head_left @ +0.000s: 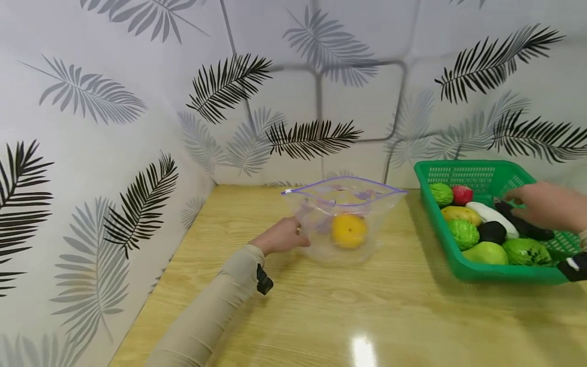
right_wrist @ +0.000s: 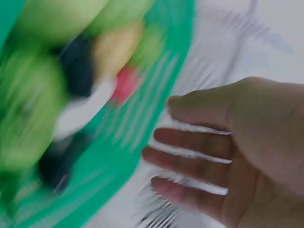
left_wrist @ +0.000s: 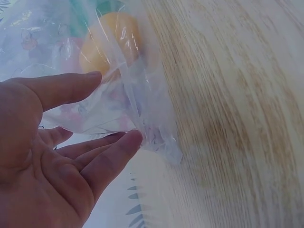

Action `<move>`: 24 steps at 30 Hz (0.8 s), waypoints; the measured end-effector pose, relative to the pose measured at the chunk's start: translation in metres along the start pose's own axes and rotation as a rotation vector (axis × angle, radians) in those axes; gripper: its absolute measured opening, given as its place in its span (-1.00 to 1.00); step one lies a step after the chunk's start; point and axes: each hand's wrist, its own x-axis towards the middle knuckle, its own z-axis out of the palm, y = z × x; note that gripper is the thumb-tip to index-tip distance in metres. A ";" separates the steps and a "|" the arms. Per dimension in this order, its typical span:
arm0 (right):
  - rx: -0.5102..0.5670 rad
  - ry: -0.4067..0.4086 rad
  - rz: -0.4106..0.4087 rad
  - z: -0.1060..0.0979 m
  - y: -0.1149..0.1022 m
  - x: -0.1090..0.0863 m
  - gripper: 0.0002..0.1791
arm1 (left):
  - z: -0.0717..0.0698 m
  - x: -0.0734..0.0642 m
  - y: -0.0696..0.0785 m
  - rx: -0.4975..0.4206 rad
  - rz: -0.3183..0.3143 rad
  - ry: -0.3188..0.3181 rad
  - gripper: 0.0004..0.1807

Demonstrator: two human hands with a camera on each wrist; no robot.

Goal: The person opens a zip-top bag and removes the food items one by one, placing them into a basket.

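A clear zip bag [head_left: 316, 221] with a purple zip line and a white slider stands on the table, its mouth spread. Inside sits a round yellow-orange fruit [head_left: 349, 231]. My left hand [head_left: 283, 237] touches the bag's left side; in the left wrist view its thumb and fingers are spread apart against the plastic. Over the right part of a green basket [head_left: 451, 255] hovers my right hand [head_left: 550, 204], holding nothing. The right wrist view shows its fingers [right_wrist: 185, 161] extended and apart from the blurred produce.
The basket holds a red fruit [head_left: 462, 194], a yellow potato-like piece [head_left: 460, 215], a long white vegetable [head_left: 495, 216], a dark eggplant-like piece [head_left: 527, 227], a black round piece [head_left: 492, 232], a green pear-like fruit [head_left: 486, 253] and several other green pieces. Leaf-patterned cloth [head_left: 293, 102] rises behind the wooden table [head_left: 344, 306].
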 end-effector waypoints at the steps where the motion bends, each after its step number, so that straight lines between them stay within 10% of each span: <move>1: 0.018 0.053 -0.032 -0.008 -0.017 0.000 -0.68 | 0.001 0.000 0.000 0.000 0.003 -0.003 -0.45; 12: 0.096 0.422 -0.465 -0.087 -0.191 0.016 -0.66 | -0.001 0.007 0.004 -0.012 0.063 0.017 0.11; 24: 0.154 0.011 -0.653 -0.067 -0.253 0.108 -0.68 | -0.002 -0.004 -0.002 -0.022 0.022 0.018 -0.09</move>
